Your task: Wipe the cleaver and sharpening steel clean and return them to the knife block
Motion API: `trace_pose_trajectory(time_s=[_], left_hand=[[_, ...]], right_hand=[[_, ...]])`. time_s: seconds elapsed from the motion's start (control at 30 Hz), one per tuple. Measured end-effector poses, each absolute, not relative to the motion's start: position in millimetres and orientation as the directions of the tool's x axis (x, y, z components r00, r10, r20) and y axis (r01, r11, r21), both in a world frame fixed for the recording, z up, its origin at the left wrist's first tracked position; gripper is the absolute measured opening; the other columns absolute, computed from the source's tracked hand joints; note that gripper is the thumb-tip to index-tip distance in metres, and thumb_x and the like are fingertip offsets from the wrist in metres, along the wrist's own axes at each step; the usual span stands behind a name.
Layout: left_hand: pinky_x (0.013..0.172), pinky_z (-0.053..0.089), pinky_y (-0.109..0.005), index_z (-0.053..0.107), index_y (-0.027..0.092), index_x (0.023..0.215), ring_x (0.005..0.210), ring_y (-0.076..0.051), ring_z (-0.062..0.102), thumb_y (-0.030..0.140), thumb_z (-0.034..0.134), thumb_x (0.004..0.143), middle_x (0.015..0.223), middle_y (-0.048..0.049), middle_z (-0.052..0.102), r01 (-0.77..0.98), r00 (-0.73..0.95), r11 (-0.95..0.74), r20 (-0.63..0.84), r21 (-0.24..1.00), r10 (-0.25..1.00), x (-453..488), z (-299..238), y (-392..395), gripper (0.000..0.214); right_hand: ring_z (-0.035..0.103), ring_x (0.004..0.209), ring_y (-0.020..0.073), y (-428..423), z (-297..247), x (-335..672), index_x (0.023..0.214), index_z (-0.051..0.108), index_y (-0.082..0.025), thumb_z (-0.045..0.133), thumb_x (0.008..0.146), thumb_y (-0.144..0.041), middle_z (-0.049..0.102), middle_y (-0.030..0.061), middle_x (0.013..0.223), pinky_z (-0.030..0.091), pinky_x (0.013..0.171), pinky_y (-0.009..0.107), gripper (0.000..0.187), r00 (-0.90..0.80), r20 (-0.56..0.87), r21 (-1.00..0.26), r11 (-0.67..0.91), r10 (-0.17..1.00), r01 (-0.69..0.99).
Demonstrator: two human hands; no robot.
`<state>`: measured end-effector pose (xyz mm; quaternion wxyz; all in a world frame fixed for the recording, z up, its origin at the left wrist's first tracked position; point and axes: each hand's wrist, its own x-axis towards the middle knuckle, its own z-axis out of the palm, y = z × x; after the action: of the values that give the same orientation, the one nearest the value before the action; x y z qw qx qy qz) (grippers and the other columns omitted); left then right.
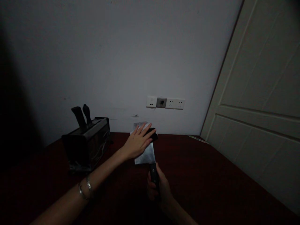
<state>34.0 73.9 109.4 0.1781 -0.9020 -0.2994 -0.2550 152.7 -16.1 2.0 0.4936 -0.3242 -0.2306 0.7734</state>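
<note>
A cleaver (145, 157) with a broad, shiny blade is held with its blade pointing away from me. My right hand (161, 186) is wrapped round its black handle (154, 175). Across the upper part of the blade lies my left hand (138, 143), flat with the fingers spread. Beyond and partly under those fingers show a pale, shiny patch (137, 124) and a dark piece (153, 135); the dim light hides what they are. A metal bracelet sits on my left wrist.
On the left of the dark red tabletop (187, 168) stands a black knife block (86, 147) with two dark handles (79, 117) sticking up. Wall sockets (174, 103) are straight ahead. A pale panelled door (257, 125) borders the right, near a thin flat strip (198, 139).
</note>
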Motion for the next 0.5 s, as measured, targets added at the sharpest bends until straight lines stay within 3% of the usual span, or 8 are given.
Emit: trace_pose_trajectory(time_s=[0.1,0.3,0.5], left_hand=[[0.107,0.016,-0.051,0.024,0.030,0.138,0.136,-0.026,0.006,0.033,0.026,0.093,0.149,-0.0013,0.012,0.642,0.667,-0.751,0.596,-0.155,0.447,31,114,76,0.045],[0.107,0.018,-0.049,0.024,0.033,0.138,0.136,-0.025,0.009,0.041,0.032,0.091,0.149,0.0003,0.013,0.456,0.830,-0.867,0.447,-0.199,0.334,41,87,29,0.048],[0.106,0.017,-0.050,0.029,0.031,0.136,0.135,-0.026,0.011,0.036,0.022,0.094,0.148,-0.0008,0.017,0.599,0.722,-0.789,0.519,-0.138,0.458,34,117,70,0.043]], right_hand=[[0.024,0.022,0.0044,-17,-1,151,0.054,0.046,-0.018,0.033,0.074,-0.071,0.035,-0.0082,0.032,0.023,0.024,0.017,0.058,-0.313,-0.264,-0.689,-0.405,0.912,-0.601],[0.022,0.021,0.0026,-12,3,161,0.051,0.045,-0.018,0.050,0.066,-0.069,0.033,-0.0099,0.031,0.020,0.024,0.016,0.054,-0.207,-0.171,-0.679,-0.267,0.963,-0.684],[0.021,0.022,0.0029,-22,3,152,0.052,0.043,-0.019,0.043,0.069,-0.071,0.034,-0.0096,0.031,0.018,0.025,0.016,0.055,-0.332,-0.178,-0.654,-0.363,0.927,-0.664]])
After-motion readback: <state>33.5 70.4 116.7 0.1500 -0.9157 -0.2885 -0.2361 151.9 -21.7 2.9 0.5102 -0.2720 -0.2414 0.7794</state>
